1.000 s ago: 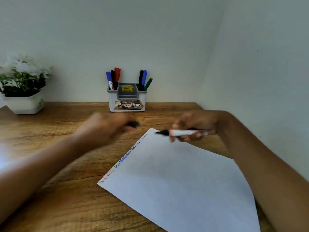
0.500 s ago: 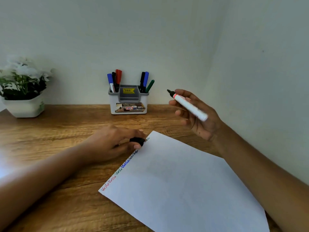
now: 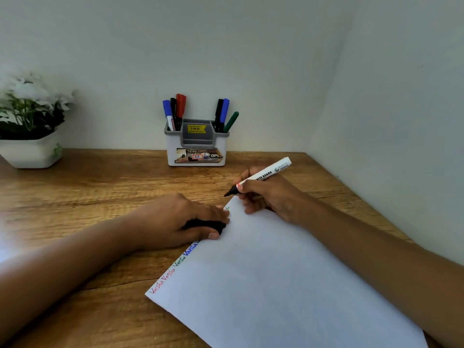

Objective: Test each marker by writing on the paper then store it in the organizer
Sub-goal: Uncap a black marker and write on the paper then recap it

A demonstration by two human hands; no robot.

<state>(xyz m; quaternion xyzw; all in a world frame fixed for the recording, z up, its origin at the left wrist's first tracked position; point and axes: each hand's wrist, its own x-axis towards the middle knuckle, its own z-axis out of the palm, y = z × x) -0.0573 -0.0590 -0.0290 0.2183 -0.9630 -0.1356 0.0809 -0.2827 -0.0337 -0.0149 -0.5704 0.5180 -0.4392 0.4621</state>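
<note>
Marker is down from mid-air: my right hand pinches it for writing, tip just beside the paper's far corner. My left hand grips its black cap, pinning the sheet. Testing comes next; organizer beyond both hands.

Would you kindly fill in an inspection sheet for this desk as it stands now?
Surface: wooden desk, grain visible.
Job's things: paper lies askew, coloured words along its left edge; organizer at the back wall holds stored markers in both side compartments.
Clutter: potted plant, far left.
Grippers: left hand rests at the paper's edge, holding a black cap; right hand grips an uncapped marker, tip by the paper's far corner, contact unclear.
Cables: nothing seen.
Surroundings: pale walls meeting in a corner.
</note>
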